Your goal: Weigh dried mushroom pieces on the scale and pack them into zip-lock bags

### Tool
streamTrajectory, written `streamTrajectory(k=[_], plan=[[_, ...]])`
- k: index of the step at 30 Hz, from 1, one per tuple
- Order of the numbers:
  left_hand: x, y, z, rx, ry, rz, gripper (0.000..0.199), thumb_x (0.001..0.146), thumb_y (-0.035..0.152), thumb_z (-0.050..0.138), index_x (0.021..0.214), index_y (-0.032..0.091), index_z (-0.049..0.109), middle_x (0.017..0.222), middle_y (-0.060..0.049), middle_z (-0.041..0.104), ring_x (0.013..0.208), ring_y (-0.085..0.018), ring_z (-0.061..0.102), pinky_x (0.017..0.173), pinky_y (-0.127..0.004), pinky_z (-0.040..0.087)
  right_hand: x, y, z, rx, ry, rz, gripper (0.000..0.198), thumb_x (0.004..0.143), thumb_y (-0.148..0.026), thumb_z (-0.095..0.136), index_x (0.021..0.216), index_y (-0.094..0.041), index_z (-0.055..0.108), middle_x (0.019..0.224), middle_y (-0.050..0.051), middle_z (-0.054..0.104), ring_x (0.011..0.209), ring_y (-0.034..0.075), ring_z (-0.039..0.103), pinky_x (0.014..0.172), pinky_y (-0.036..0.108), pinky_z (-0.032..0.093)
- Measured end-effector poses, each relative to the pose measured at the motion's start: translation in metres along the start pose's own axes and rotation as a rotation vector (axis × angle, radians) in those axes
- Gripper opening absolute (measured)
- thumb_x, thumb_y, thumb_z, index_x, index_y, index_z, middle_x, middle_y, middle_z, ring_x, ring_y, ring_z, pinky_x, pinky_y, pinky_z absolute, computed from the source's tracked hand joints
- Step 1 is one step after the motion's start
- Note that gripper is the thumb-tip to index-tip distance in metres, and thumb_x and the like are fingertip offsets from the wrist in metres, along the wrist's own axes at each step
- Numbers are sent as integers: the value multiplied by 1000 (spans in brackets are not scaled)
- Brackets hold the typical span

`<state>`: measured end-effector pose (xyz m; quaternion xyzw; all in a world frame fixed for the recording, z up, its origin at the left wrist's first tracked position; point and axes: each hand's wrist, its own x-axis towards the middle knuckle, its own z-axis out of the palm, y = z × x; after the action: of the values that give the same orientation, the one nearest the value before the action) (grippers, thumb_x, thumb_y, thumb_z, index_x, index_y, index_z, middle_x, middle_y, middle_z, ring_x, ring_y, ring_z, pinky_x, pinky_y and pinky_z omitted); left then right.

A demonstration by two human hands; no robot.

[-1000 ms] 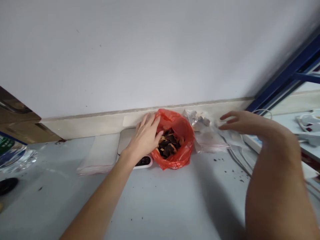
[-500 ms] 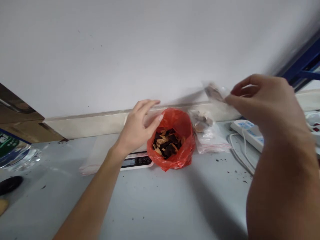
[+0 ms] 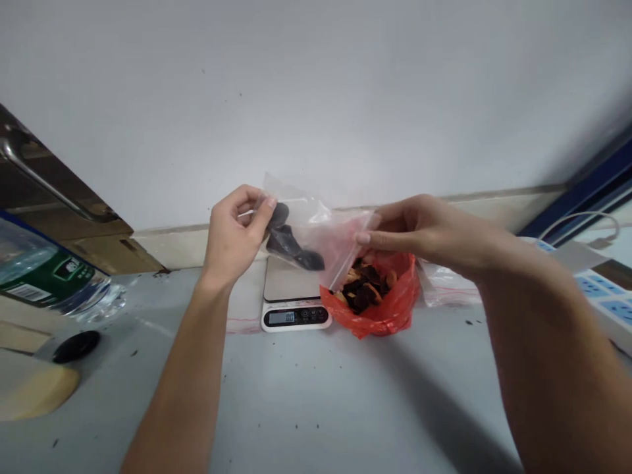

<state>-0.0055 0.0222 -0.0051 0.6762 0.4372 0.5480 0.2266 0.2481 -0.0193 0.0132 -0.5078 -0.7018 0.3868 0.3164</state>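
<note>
Both my hands hold one small clear zip bag (image 3: pixel 320 232) in the air above the table. My left hand (image 3: pixel 234 230) pinches its left end, where a few dark pieces (image 3: pixel 291 247) lie inside. My right hand (image 3: pixel 419 230) pinches its right end. Below the bag stands a small digital scale (image 3: pixel 295 303) with a bare steel plate. Right of the scale sits an open red plastic bag (image 3: pixel 382 309) filled with dark and orange dried pieces.
A flat clear zip bag (image 3: pixel 244 309) lies left of the scale, another clear bag (image 3: pixel 447 289) right of the red one. A water bottle (image 3: pixel 44 276) and a black cap (image 3: pixel 76 347) are at the left. A white power strip (image 3: pixel 600 289) lies at the right. Dark crumbs dot the grey table.
My right hand picked a clear bag up from the right side and brought it to the middle. My left hand left the red bag and took hold of the clear bag's other end.
</note>
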Motion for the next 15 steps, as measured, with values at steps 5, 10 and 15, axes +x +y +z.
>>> streamTrajectory(k=[5,10,15], plan=[[-2,-7,-7,69,-47,-172,10,91,30,62,88,24,55,73,4,60,55,-11,56,50,-20,46,12,9,14,98,-92,-15,39,73,-56,78,64,-21,65,65,1,61,60,15,52,54,29,41],[-7,-12,-12,313,-12,-105,19,81,22,68,99,22,62,98,-2,68,84,-16,69,71,-27,57,27,14,34,96,-59,-58,51,67,-60,81,53,-21,50,56,-5,43,54,9,38,51,27,30],[-14,-1,-6,128,-638,-132,21,86,39,71,83,19,73,82,-3,75,79,-18,70,75,-30,58,33,15,51,153,-81,-99,56,67,-65,80,53,-21,47,54,-8,40,53,8,35,54,27,29]])
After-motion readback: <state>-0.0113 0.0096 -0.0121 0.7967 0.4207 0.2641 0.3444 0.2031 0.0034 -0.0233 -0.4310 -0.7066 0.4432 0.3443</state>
